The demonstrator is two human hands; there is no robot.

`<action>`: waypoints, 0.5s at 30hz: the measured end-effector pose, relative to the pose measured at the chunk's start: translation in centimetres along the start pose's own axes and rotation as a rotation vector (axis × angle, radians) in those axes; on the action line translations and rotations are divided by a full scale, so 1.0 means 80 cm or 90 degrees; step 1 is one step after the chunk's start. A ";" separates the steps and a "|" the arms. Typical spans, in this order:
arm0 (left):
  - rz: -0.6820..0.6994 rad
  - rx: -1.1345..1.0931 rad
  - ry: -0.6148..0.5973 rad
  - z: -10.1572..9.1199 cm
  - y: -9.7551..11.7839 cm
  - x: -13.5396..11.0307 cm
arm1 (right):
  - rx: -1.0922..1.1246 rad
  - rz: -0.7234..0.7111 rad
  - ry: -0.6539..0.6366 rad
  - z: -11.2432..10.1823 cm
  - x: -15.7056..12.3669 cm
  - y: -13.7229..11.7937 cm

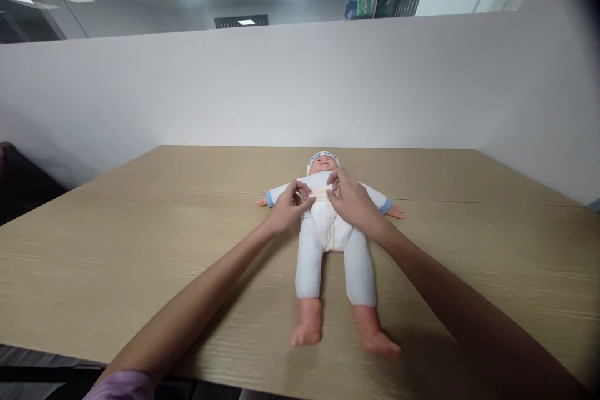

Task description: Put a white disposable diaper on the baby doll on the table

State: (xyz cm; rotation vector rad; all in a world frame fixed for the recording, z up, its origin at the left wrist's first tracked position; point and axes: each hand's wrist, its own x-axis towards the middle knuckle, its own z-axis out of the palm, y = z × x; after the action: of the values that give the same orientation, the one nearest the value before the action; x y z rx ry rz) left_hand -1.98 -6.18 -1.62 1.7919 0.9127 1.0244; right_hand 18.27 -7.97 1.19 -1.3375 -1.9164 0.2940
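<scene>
A baby doll (pixel 359 269) in a white suit with blue cuffs and a white printed headband lies on its back, arms spread, its feet pointing at me. Around its hips sits a white diaper (pixel 324 219) with a yellow line down the front and yellowish marks at the waist. My left hand (pixel 289 205) is curled at the waist edge on the left, thumb and fingers closed on the diaper. On the opposite side, my right hand (pixel 350 200) pinches the diaper's upper edge near the doll's belly. The fingertips partly hide what they grip.
The doll rests on a wide wooden-look table (pixel 140 250). Behind it rises a white partition wall (pixel 262 87). A dark object (pixel 28 181) stands beyond the table's left edge. A green package (pixel 364 5) shows past the wall's top.
</scene>
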 end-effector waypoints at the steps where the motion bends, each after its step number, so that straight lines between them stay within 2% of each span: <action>1: 0.012 0.028 0.031 0.001 0.006 -0.006 | -0.016 -0.024 0.031 -0.004 -0.006 -0.006; 3: 0.055 0.095 0.089 0.002 0.022 -0.023 | -0.041 -0.061 0.073 -0.015 -0.027 -0.021; 4: 0.081 0.130 0.096 0.002 0.031 -0.034 | -0.031 -0.072 0.066 -0.020 -0.042 -0.030; 6: 0.128 0.199 0.039 0.004 0.047 -0.060 | 0.043 -0.078 -0.011 -0.031 -0.079 -0.045; 8: 0.146 0.258 -0.070 0.006 0.057 -0.085 | 0.114 -0.065 -0.124 -0.039 -0.116 -0.049; 10: 0.137 0.297 -0.163 0.009 0.058 -0.103 | 0.116 -0.026 -0.192 -0.044 -0.144 -0.039; 11: 0.129 0.310 -0.183 0.010 0.056 -0.108 | 0.100 -0.004 -0.203 -0.046 -0.152 -0.031; 15: 0.087 0.351 -0.136 0.019 0.041 -0.109 | 0.045 0.044 -0.183 -0.048 -0.152 0.004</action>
State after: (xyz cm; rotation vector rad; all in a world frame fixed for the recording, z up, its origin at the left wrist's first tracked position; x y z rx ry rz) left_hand -3.52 -15.50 -1.49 2.3974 1.0123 0.6779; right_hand 23.11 -19.38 -1.89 -1.3764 -2.0740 0.6119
